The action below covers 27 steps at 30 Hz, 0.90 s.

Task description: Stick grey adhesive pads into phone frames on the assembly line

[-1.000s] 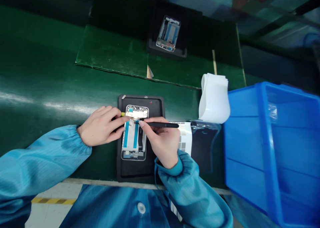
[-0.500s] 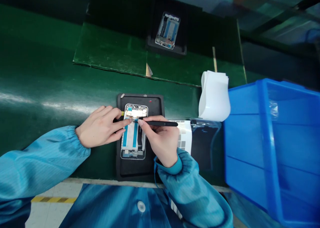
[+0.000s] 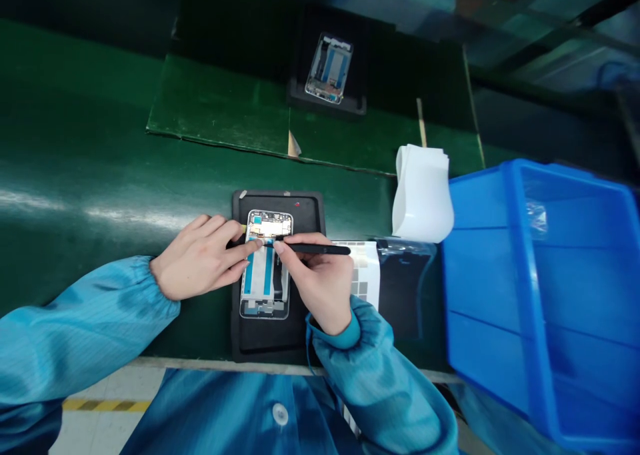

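An opened phone lies face down on a black tray, its circuit board and blue strips exposed. My left hand reaches over the phone's left edge with fingers apart, the index fingertip touching the middle of the phone just below the board. In my right hand are slim black tweezers, pinched near the front and lying almost level. Their tips meet the phone close to my left index finger, and my fingers partly hide them. A small yellow piece shows beside the left fingers.
Another opened phone lies in a black tray farther back. To the right are a folded white sheet, a sheet with grey squares, a dark film-covered pad and a blue bin.
The whole view has shifted slightly. Both hands stay at the same part of the phone, and the black tweezers remain in my right hand.
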Motion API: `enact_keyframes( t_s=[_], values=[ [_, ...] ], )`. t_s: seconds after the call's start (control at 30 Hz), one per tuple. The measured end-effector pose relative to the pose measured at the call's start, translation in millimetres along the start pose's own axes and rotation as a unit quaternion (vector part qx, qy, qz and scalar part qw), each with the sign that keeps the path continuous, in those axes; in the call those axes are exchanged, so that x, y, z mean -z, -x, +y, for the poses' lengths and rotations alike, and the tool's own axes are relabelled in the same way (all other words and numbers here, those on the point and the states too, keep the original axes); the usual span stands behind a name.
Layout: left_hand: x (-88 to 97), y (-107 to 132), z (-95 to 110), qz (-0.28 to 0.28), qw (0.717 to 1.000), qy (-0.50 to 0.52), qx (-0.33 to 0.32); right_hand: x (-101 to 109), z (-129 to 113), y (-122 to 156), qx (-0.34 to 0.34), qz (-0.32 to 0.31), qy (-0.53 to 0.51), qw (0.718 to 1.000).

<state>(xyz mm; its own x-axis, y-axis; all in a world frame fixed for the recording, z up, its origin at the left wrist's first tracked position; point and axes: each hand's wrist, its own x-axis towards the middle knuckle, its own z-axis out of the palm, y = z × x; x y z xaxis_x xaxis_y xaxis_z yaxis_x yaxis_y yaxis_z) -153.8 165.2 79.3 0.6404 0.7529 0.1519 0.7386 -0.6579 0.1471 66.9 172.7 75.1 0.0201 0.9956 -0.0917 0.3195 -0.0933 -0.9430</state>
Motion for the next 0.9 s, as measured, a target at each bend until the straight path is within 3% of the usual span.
enact_keyframes(
  t_s=[0.2,0.47,0.63,0.8,0.9],
  values=[
    [-1.4,-0.6,3.6,0.0,1.0,-0.002,0.002,-0.7,2.8,-0.5,0.012,0.019,-0.023,0.999],
    [-0.3,-3.5,2.3,-0.048,0.999,-0.003,0.003,-2.2,-0.7,-2.0,0.01,0.027,-0.042,0.999],
    [-1.2,-1.5,-2.8,-0.026,0.999,0.038,-0.029,-2.6,0.0,-3.4,0.007,0.026,-0.057,0.998],
    [-4.0,3.2,0.4,0.027,0.999,0.046,0.0,-3.2,0.7,-3.4,-0.002,0.02,-0.069,0.997],
    [-3.1,4.8,0.7,0.022,0.998,0.062,-0.005,-3.7,1.6,-3.6,-0.002,0.016,-0.076,0.997]
  ],
)
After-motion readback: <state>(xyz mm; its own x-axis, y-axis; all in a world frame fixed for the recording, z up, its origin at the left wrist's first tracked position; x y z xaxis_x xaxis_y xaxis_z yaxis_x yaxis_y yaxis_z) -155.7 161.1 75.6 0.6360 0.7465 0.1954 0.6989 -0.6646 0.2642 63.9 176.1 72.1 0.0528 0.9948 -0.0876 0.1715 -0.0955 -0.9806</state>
